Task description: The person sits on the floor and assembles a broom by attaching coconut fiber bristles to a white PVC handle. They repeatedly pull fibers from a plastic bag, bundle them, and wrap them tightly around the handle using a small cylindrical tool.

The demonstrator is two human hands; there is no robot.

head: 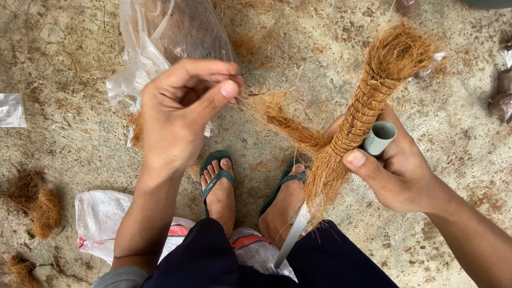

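**Thread pulled up and left, fibre pole held on the right**

The right hand grips a grey pipe together with a fibre-wrapped pole, its fingers closed tight round both and the thumb pressed against the lower coils. The pole's long axis runs on a slant, from the loose fibre end near the person's knees up and to the right, where it ends in a bushy tuft. Coils of thread bind its middle part.

The left hand is raised well to the left of the pole, thumb and forefinger pinched narrow on a thin dark thread. From that pinch the thread leads right, toward a loose tuft of coir that lies between the two hands; its far end is too fine to follow. So the pole lies to the right of the pinching fingers, and the right hand is the one on it.

Below, two feet in green sandals stand on the concrete floor. A clear plastic bag lies behind the left hand, and clumps of fibre sit at the left edge.
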